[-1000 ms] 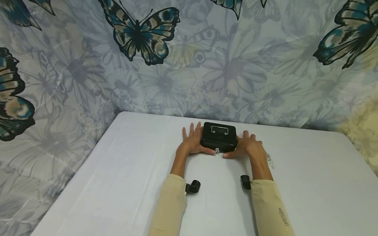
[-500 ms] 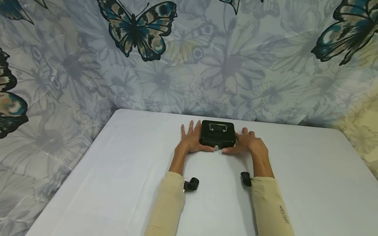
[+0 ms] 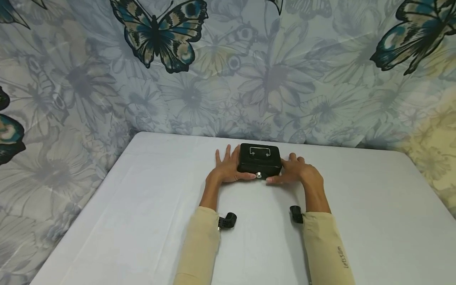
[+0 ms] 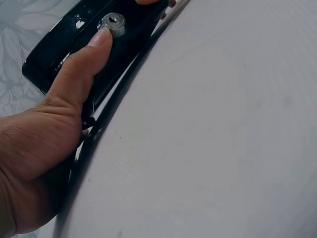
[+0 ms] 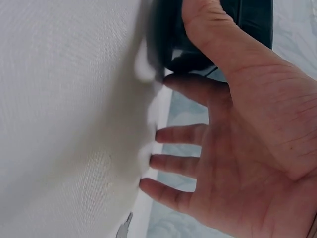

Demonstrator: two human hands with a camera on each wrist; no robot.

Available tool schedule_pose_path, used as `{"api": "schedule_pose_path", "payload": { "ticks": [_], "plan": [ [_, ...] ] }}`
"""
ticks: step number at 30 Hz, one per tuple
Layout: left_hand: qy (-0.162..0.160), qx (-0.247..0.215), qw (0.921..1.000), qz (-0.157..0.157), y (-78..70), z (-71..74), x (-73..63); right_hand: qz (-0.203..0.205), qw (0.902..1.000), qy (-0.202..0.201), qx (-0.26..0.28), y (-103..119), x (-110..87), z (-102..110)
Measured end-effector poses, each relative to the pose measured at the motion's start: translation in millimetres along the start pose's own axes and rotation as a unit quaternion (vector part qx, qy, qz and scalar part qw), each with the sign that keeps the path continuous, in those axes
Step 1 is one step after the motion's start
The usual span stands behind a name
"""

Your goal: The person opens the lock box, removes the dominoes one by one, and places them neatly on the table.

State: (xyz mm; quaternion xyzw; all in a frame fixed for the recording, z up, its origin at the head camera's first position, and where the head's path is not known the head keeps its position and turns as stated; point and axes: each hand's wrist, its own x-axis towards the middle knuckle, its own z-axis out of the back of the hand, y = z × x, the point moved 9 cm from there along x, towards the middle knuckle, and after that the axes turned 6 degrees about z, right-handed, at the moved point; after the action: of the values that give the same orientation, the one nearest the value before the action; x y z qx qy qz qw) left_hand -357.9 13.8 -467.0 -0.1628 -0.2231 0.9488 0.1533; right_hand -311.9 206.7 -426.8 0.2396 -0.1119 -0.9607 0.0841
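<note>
A black cash box (image 3: 259, 160) with a wire handle on its lid and a round key lock (image 4: 113, 24) on its front lies near the table's far edge. My left hand (image 3: 225, 168) rests along its left side, fingers straight and spread; the thumb lies across the front, its tip touching the lock. At the right side, my right hand (image 3: 293, 171) has its thumb along the front and its forefinger at the box's end. The other fingers of that hand (image 5: 233, 134) stretch out straight, their tips on the table. The box's far side is hidden.
A white-covered table (image 3: 135, 221) runs up to a wall cloth (image 3: 192, 95) printed with butterflies and flowers. A small grey, silvery thing (image 5: 125, 225) lies on the cover near the right hand, mostly out of frame. Black wrist cameras (image 3: 227, 220) stick out inward from both sleeves.
The head view has shifted a little. Both hands stay at the box's sides. My right wrist now covers the small silvery thing seen beside it a second ago.
</note>
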Motion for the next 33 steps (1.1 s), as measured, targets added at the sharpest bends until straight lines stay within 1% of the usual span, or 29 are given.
{"api": "schedule_pose_path", "payload": {
  "ticks": [7,12,16,20,23,27,30,33],
  "plan": [
    [0.005,-0.034,0.9993,-0.014,-0.1,1.6,0.4,0.01,0.9991,0.021,0.035,-6.9,-5.1,2.7],
    [0.012,-0.035,0.9992,-0.014,0.3,2.0,0.2,0.042,0.9973,0.028,0.054,-10.4,-8.5,4.4],
    [0.023,-0.05,0.9984,-0.016,1.3,3.6,-1.2,0.075,0.9939,0.025,0.077,-12.4,-13.0,8.9],
    [0.036,-0.067,0.9969,-0.02,2.3,4.7,-2.6,0.087,0.9924,0.007,0.087,-17.5,-18.9,17.5],
    [0.038,-0.071,0.9965,-0.024,2.7,5.0,-2.2,0.079,0.993,-0.012,0.086,-24.8,-23.7,24.2],
    [0.04,-0.074,0.9962,-0.025,1.8,5.2,-2.0,0.052,0.9951,-0.033,0.077,-39.1,-31.6,31.1],
    [0.042,-0.072,0.9963,-0.02,2.0,4.5,-1.8,0.027,0.997,-0.036,0.062,-50.0,-39.0,34.2],
    [0.041,-0.071,0.9965,-0.019,2.2,4.9,-1.1,0.005,0.9982,-0.027,0.053,-58.9,-46.6,36.9]
  ]
}}
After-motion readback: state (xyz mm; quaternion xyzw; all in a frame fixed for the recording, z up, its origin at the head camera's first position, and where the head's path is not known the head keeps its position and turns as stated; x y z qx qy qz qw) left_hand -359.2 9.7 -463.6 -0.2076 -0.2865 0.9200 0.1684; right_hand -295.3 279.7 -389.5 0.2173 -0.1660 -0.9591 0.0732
